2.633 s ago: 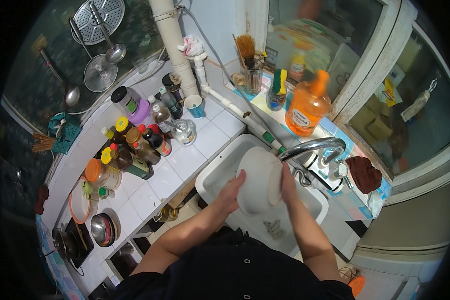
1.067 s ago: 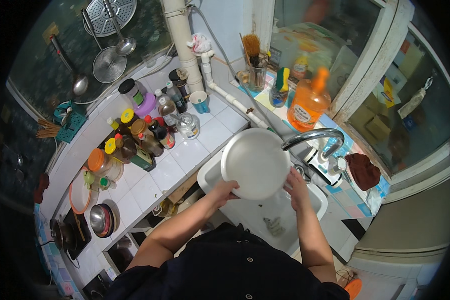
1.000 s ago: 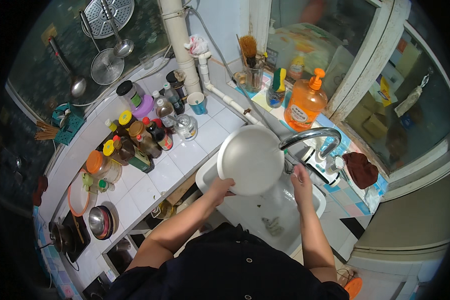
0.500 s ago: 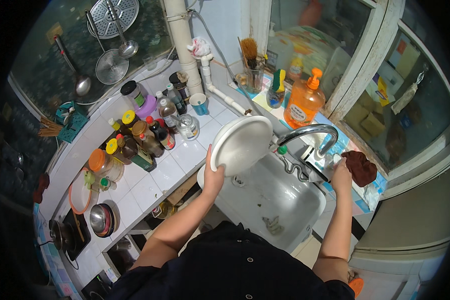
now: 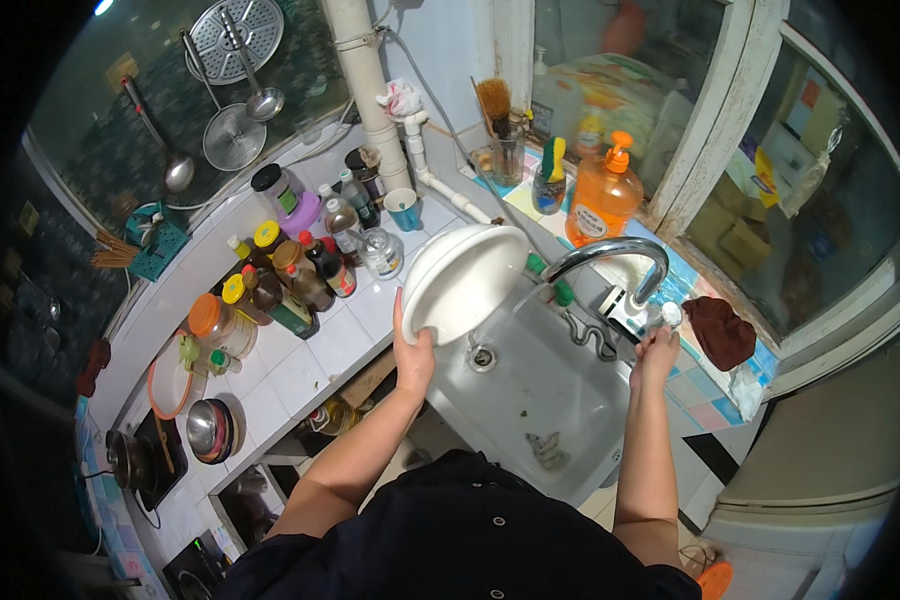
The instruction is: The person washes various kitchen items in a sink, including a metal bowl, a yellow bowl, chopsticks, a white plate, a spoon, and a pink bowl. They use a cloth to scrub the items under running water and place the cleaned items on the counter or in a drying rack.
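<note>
My left hand (image 5: 411, 355) grips the near-left rim of a large white bowl (image 5: 475, 285), tilted over the sink's far-left part. A second pale rim shows along its left side; whether that is another dish I cannot tell. My right hand (image 5: 656, 358) is closed near the chrome faucet (image 5: 610, 247), beyond the sink's right edge. From its fingers pokes a small whitish, rounded piece (image 5: 671, 314), too small to name. A crumpled brown cloth (image 5: 720, 333) lies on the ledge just right of that hand. Below both hands is the white sink (image 5: 580, 385), with a grey-white scrap (image 5: 545, 450) inside.
An orange pump bottle (image 5: 605, 200) and a yellow-green sponge (image 5: 551, 170) in a holder stand on the windowsill. Several sauce bottles and jars crowd the tiled counter (image 5: 345, 335) at left. Stacked bowls (image 5: 210, 430) sit nearer. Ladles and a strainer (image 5: 234, 137) hang at upper left.
My left hand has shifted the bowl slightly left and tilted it, uncovering the sink drain. My right hand has drawn back toward me and left, away from the brown cloth.
</note>
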### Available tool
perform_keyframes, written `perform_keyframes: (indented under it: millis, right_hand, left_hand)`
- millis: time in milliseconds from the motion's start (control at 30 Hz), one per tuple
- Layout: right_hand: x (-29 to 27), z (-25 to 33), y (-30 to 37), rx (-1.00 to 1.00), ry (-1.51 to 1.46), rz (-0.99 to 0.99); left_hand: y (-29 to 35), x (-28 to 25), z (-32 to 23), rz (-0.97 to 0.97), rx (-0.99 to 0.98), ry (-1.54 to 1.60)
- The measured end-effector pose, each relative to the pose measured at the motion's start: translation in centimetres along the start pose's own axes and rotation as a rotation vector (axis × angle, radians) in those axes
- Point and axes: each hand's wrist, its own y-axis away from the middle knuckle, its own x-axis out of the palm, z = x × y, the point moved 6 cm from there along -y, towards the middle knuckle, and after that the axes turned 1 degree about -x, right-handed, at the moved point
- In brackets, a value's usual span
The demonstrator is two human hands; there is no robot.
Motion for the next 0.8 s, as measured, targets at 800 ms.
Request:
perform_keyframes:
  millis: [800]
  right_hand:
    - [22.6,-22.6,30.5,1.07,0.373,1.058]
  left_hand:
    - [9.0,-22.9,3.0,-0.054,-0.763,0.487]
